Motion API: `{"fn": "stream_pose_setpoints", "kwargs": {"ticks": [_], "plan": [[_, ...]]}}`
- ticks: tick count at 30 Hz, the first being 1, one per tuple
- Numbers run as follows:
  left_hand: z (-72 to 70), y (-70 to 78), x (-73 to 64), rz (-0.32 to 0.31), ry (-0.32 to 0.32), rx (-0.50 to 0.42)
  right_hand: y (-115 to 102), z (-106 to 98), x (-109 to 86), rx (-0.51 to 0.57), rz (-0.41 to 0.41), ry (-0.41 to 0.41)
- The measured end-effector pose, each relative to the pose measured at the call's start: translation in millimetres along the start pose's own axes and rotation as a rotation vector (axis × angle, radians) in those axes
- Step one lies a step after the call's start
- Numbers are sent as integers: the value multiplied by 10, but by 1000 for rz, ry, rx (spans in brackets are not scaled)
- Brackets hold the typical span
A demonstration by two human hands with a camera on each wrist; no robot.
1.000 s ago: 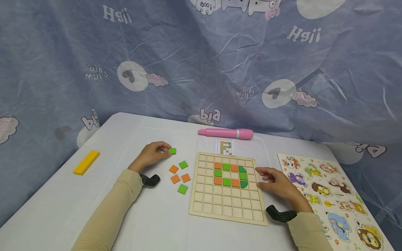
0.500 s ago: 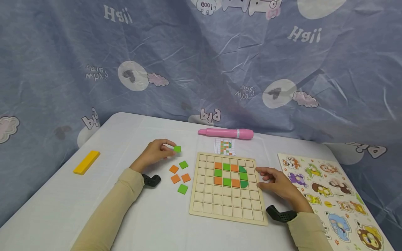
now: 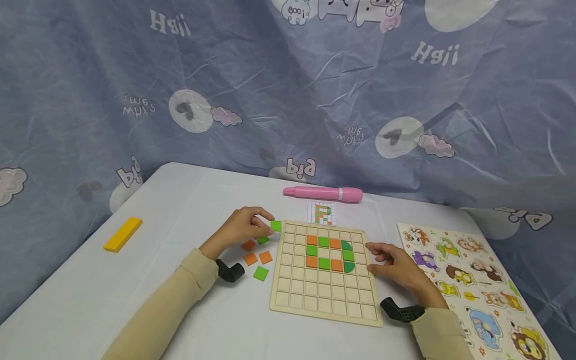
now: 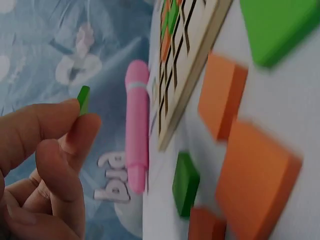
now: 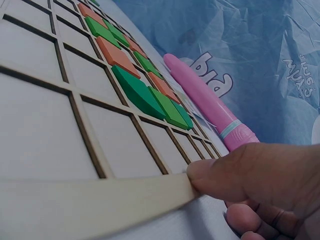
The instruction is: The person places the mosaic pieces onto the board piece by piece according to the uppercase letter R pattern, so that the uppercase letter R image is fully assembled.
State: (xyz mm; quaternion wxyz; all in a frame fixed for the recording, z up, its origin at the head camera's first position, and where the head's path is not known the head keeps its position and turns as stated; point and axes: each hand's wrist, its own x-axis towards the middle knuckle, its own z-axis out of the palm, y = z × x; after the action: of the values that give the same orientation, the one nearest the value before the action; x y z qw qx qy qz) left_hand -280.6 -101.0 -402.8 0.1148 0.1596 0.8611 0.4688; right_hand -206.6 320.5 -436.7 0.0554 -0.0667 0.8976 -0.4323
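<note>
1. Blue printed curtain [image 3: 288, 100]: hangs beyond both hands, past the far side of the table.
2. White table [image 3: 225, 320]: extends beneath both hands; carries items 3, 4 and 7 to 11.
3. Animal puzzle board [image 3: 465, 256]: lies flat to the right of the right hand, partly hidden by the right sleeve.
4. Grid board [image 3: 324, 290]: lies flat between the hands; its right edge meets the right hand.
5. Right hand [image 3: 391, 262]: thumb and forefinger spread apart at the right edge of the grid board, thumb touching that edge; remaining fingers bent.
6. Left hand [image 3: 245, 227]: raised above the table, pinching a green tile [image 3: 276, 226] between thumb and fingertip; remaining fingers bent.
7. Pink pen-shaped object [image 3: 322, 193]: lies crosswise beyond both hands, laterally between them.
8. Yellow block [image 3: 123, 234]: lies well apart, to the left of the left hand.
9. Pattern card [image 3: 321, 213]: lies beyond and to the right of the left hand, between items 4 and 7; bears an orange-and-green figure.
10. Seated tiles [image 3: 324, 263]: ten pieces in the grid board, nearer the right hand; orange, green and rounded dark green.
11. Loose tiles [image 3: 260, 273]: three orange, two green, near the left hand on its near side.
12. Green tile: at the left fingertips, beside the grid board's far-left corner; contact with the board cannot be told.
</note>
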Motion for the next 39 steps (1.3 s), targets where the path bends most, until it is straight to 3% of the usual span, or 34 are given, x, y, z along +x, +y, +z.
{"fn": "stream_pose_setpoints", "kwargs": {"ticks": [7, 17, 24, 31, 39], "plan": [[304, 167, -89, 27, -50, 19, -5, 1, 4, -5, -8, -2], [643, 267, -206, 42, -143, -2, 1, -4, 8, 21, -42, 0], [776, 306, -252, 23, -185, 16, 10, -5, 4, 24, -35, -2], [853, 325, -256, 21, -199, 133, 31, 38, -36, 21, -32, 6], [934, 296, -257, 60, -149, 197, 21, 20, 1, 21, -25, -11]]}}
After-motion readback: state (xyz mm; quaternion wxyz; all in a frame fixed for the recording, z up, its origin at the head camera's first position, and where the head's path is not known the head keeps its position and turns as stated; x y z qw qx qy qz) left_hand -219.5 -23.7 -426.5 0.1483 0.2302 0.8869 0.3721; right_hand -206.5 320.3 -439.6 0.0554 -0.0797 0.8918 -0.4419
